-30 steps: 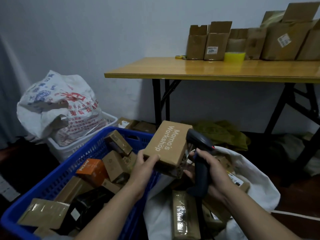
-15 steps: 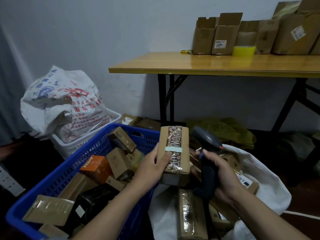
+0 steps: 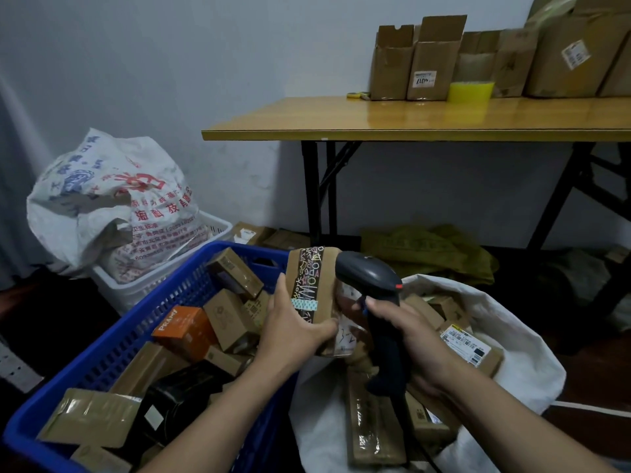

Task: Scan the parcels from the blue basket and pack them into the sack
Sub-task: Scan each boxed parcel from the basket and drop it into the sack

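At far left, a printed white woven sack [image 3: 109,199] sits stuffed in a white plastic basket [image 3: 150,285] against the wall. Just beside it stands the blue basket [image 3: 112,349], holding loose parcels: a brown carton [image 3: 234,273] near its far wall, an orange box marked PRAMY [image 3: 184,331] in the middle, a black package [image 3: 186,392] and a flat brown mailer [image 3: 90,416] toward the near end.

Your left hand [image 3: 293,331] is closed around a brown parcel [image 3: 312,291] sealed with a strip of patterned dark tape; thumb on the near face, fingers wrapped behind. You hold it tilted, above the gap between the blue basket and the open white sack [image 3: 505,343].

Your right hand [image 3: 415,339] is curled tight on the handle of a black barcode scanner [image 3: 372,285]; its head sits just beside the parcel's right edge. Whether it touches the parcel cannot be told.

The white sack lies to the right, mouth open, with several brown parcels inside, one bearing a shipping label [image 3: 466,341].

Behind, a yellow-topped folding table [image 3: 409,121] carries a row of cardboard boxes [image 3: 430,63] and a yellow tape roll [image 3: 471,92]. An olive bag [image 3: 426,250] lies beneath it.
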